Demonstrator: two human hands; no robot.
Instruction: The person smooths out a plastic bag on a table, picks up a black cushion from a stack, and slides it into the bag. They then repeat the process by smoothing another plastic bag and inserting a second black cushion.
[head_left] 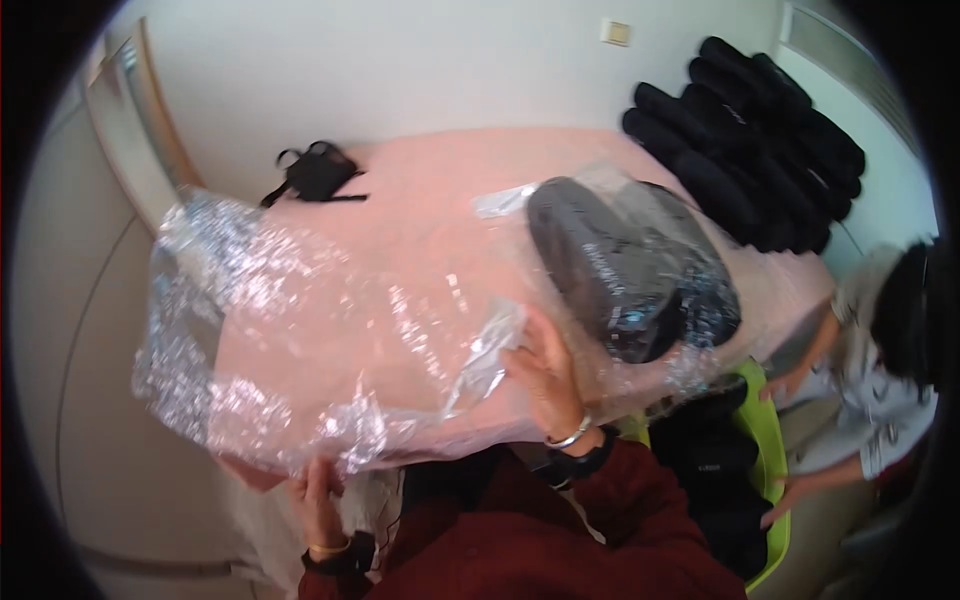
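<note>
Pink table (420,200) under clear plastic sheet (300,320) — both hands (545,370) gripping it, black case (620,265) inside, black strap (315,172) beyond.

Hands (540,370) gripping clear plastic bag (330,330), black case (625,265), pink table (420,190)

plastic sheet (300,330): clear, glinting white
table (440,190): pale pink
case (600,265), beyond right hand (545,375): black
bin (765,440): lime green
sleeve (600,520): dark red
</note>
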